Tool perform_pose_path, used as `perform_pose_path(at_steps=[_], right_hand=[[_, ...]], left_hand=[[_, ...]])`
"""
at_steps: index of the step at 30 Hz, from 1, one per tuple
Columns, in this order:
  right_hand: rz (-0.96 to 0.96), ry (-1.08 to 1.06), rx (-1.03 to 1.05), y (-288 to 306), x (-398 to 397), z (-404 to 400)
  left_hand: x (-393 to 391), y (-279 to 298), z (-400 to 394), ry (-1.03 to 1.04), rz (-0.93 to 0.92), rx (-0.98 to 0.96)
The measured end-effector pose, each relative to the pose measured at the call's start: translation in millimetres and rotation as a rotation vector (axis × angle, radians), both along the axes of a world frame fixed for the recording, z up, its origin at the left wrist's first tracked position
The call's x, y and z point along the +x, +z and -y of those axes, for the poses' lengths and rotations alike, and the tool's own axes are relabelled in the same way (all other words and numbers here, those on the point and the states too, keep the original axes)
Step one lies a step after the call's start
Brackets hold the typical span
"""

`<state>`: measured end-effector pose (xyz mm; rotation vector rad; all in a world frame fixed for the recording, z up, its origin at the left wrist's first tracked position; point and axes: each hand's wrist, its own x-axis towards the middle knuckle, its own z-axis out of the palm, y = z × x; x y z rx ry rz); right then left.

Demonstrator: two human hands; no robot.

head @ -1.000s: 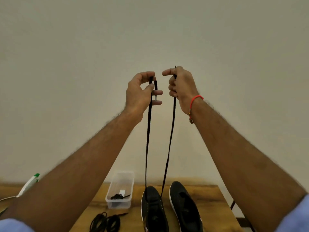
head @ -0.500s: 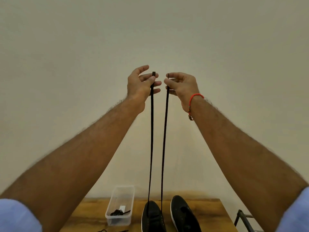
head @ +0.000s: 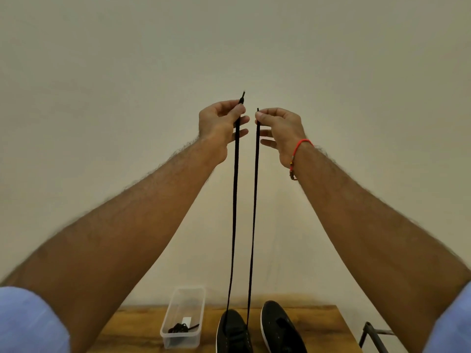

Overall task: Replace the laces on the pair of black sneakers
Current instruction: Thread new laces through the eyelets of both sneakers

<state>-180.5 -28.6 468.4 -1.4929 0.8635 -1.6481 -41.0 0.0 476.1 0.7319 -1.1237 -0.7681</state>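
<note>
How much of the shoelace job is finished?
Done: a black lace is threaded into the left sneaker. In hand: the left hand and right hand each pinch one end, pulled up high. Left: lacing upward, and the right sneaker shows no hanging lace.

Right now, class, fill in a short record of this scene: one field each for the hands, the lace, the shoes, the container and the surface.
left hand: left hand pinches one end of the long black shoelace, raised high
right hand: right hand pinches the other end, level with the left
lace: both strands hang down to the left black sneaker
other shoe: right black sneaker beside it, no lace visible
container: clear plastic tub holding a dark bundled lace
surface: wooden table
</note>
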Motion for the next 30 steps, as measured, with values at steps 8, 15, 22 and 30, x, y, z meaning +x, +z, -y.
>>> perform_pose_path(at_steps=[8, 15, 22, 30], right_hand=[[0.006, 0.048, 0.005, -4.3, 0.7, -0.3], [-0.078, 0.058, 0.099, -53.6, 5.8, 1.8], [-0.258, 0.057, 0.286, -174.5, 18.2, 9.2], [-0.718, 0.057, 0.459, -335.7, 20.7, 18.6]], left_hand=[[-4.5, 3.0, 2.7, 0.068, 0.075, -0.029], [5.9, -56.6, 13.6, 0.213, 0.376, 0.058], [18.8, -182.3, 24.3, 0.246, 0.527, 0.288], [47.8, -337.2, 24.2, 0.141, 0.841, 0.501]])
